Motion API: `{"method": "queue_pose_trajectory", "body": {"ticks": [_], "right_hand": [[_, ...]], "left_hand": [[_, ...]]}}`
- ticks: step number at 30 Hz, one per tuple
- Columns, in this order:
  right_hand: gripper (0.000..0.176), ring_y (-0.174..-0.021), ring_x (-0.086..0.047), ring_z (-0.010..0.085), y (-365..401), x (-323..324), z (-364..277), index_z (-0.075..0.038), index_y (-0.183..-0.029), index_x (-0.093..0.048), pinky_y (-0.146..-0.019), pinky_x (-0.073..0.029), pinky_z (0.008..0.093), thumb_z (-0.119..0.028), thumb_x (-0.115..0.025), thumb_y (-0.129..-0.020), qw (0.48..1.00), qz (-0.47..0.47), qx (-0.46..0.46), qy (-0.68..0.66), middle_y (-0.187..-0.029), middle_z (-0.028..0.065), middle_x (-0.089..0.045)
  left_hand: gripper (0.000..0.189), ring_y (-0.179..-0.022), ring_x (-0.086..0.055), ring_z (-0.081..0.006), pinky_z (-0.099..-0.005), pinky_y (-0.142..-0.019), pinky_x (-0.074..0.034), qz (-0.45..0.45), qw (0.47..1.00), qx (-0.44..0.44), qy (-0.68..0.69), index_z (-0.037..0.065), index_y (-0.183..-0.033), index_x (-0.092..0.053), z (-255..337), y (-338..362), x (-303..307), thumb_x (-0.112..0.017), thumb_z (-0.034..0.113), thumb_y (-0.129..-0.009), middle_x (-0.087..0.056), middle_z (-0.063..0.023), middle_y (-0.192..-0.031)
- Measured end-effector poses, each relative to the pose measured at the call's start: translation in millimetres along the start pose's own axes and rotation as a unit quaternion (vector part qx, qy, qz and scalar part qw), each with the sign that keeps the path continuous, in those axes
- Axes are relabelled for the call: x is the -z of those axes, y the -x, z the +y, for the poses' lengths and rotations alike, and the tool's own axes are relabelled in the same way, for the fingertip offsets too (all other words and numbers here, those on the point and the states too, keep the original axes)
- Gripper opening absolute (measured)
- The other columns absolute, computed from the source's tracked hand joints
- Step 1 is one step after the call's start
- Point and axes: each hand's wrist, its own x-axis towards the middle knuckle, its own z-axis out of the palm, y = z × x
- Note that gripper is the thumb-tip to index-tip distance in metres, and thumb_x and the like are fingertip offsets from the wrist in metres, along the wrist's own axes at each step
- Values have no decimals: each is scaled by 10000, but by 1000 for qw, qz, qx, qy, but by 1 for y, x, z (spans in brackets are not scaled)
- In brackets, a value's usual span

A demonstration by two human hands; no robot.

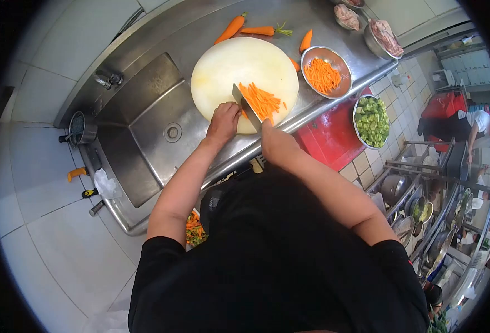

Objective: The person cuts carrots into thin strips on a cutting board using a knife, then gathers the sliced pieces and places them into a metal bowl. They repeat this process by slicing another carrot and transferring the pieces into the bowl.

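Observation:
On the round white cutting board lies a pile of orange carrot strips. My right hand is closed round the handle end of a wide cleaver, whose blade stands on the board left of the strips. Just left of the blade, my left hand has its fingers curled down at the board's near edge. A bit of orange carrot shows between those fingers and the blade; the rest is hidden.
Whole carrots lie behind the board. To its right are a bowl of carrot strips and a bowl of green pieces. A steel sink is at left. Meat bowls stand back right; a person is farther right.

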Motion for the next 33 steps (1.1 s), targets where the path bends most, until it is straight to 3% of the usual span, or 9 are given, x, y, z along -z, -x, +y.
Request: {"method": "queue_pose_trajectory", "body": {"ticks": [3, 6, 10, 14, 16, 19, 23, 28, 33], "right_hand": [[234, -995, -684, 459, -14, 35, -14, 56, -1124, -439, -860, -544, 514, -67, -477, -928, 1000, -5, -3, 1, -1007, 330, -683], [320, -1018, -681, 453, -16, 52, -22, 79, -1211, -437, -870, -545, 504, -61, -486, -928, 995, -93, -8, 36, -1045, 335, -679], [325, -1008, -687, 444, 6, 1, 0, 86, -1213, -445, -875, -544, 504, -69, -490, -931, 1000, -17, -23, -8, -1052, 336, -678], [310, -998, -691, 437, -10, 17, -1, 85, -1192, -455, -878, -540, 506, -73, -495, -929, 1000, 13, -1, -3, -1038, 331, -682], [297, -1002, -692, 435, -18, 55, -19, 81, -1174, -468, -884, -536, 503, -78, -499, -925, 998, -60, -3, 12, -1028, 323, -687], [278, -998, -673, 473, -9, 38, -11, 71, -1167, -456, -864, -525, 539, -71, -453, -927, 999, -44, 15, 29, -1015, 337, -677], [268, -993, -691, 446, -1, -2, 9, 64, -1147, -477, -874, -539, 512, -81, -499, -923, 1000, -10, -12, 11, -1010, 327, -686], [279, -1020, -692, 416, -16, 58, -21, 68, -1157, -508, -881, -548, 478, -74, -504, -917, 998, -44, 4, 36, -1071, 302, -691], [304, -1014, -686, 442, 4, 15, 0, 87, -1172, -471, -881, -544, 496, -75, -500, -917, 999, -36, 0, 20, -1013, 333, -684]], "left_hand": [[130, -978, -599, -362, -439, -865, -491, 16, 1000, -22, 3, 23, -1011, -648, -3, -1, -2, -644, 50, -884, -653, -153, -1007], [130, -970, -598, -362, -435, -861, -491, 19, 999, -28, 6, 21, -1005, -647, -5, -2, -3, -644, 45, -878, -647, -151, -998], [139, -969, -597, -363, -434, -862, -489, 6, 1000, -6, 13, 16, -1008, -645, -4, 1, -2, -645, 39, -872, -642, -153, -988], [143, -963, -592, -361, -439, -865, -486, -9, 1000, -17, 17, 16, -1018, -647, -3, 3, -1, -636, 49, -879, -639, -151, -994], [139, -965, -589, -361, -442, -865, -486, -5, 1000, -20, 13, 19, -1021, -651, -6, -4, -2, -622, 57, -890, -638, -150, -1003], [141, -970, -590, -361, -445, -869, -486, 11, 1000, -19, 20, 20, -1022, -651, -6, -3, -3, -625, 59, -889, -638, -151, -1001], [140, -970, -602, -351, -432, -865, -491, 7, 1000, -15, 16, 10, -1021, -641, -5, 0, -2, -640, 59, -890, -642, -152, -987], [138, -971, -612, -356, -436, -866, -500, -26, 999, 20, 37, 2, -1013, -650, -7, -7, 6, -637, 72, -895, -646, -158, -997], [132, -961, -616, -363, -426, -847, -512, -42, 999, 6, 33, 3, -992, -664, -11, -12, 7, -645, 71, -881, -638, -169, -974]]}}
